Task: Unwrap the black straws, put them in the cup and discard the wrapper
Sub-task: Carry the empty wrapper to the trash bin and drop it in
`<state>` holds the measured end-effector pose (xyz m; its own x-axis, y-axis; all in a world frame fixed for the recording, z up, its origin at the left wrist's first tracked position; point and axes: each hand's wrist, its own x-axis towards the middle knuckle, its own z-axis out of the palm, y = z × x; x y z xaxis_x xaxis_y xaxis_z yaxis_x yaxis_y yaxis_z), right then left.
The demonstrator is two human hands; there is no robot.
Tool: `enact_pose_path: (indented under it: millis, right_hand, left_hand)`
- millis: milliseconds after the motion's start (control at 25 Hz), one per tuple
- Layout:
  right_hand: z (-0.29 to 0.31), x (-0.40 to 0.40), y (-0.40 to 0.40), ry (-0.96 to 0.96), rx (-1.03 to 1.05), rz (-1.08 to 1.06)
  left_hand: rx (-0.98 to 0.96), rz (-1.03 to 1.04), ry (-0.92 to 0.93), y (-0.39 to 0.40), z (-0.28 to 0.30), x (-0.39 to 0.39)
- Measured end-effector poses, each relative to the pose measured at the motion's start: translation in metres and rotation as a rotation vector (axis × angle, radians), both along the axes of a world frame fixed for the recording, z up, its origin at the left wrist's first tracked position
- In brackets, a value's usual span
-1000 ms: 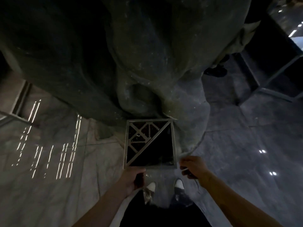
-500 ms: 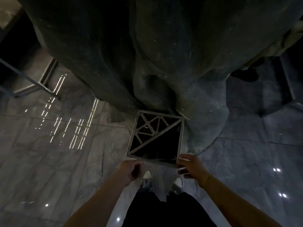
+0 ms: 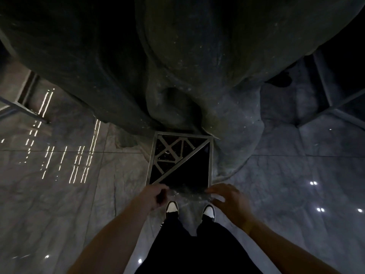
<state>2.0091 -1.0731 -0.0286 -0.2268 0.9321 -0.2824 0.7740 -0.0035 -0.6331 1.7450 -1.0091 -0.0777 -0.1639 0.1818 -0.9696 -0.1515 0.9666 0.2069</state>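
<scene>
Clear wrapper (image 3: 187, 191), seemingly one, stretched between two hands, left grip (image 3: 156, 195) and right grip (image 3: 227, 196) pinching its ends.

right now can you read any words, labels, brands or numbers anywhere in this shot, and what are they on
None: no readable text anywhere in this dim view.
Metal-framed bin: only a lattice pattern on its top, no lettering.
Clear wrapper stretched between the left hand and right hand: any print is too dark and blurred to tell.
Shoes: no legible brand.
Floor: only light reflections.
</scene>
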Motion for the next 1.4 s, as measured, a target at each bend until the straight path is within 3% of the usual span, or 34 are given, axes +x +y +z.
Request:
enact_pose_path:
  millis: [120, 240, 320, 400, 800, 1400]
  right_hand:
    - [-0.006, -0.009, 0.007, 0.044, 0.023, -0.044]
    - [-0.013, -0.013, 0.016, 0.036, -0.052, -0.055]
    - [-0.018, -0.016, 0.02, 0.03, -0.071, -0.042]
    - [-0.023, -0.019, 0.021, 0.025, -0.077, -0.019]
    - [-0.04, -0.018, 0.017, -0.023, -0.175, -0.065]
    - [-0.034, -0.02, 0.02, -0.182, -0.224, 0.061]
  left_hand:
    - [0.131, -0.32, 0.208, -0.006, 0.005, -0.002]
    - [0.497, -0.747, 0.378, -0.019, 0.017, -0.015]
    - [0.71, -1.04, 0.352, -0.031, 0.026, -0.023]
    - [0.8, -1.179, 0.298, -0.039, 0.033, -0.022]
    - [0.809, -1.199, 0.448, -0.037, 0.025, 0.0]
    - [0.67, -1.162, 0.403, -0.042, 0.012, -0.012]
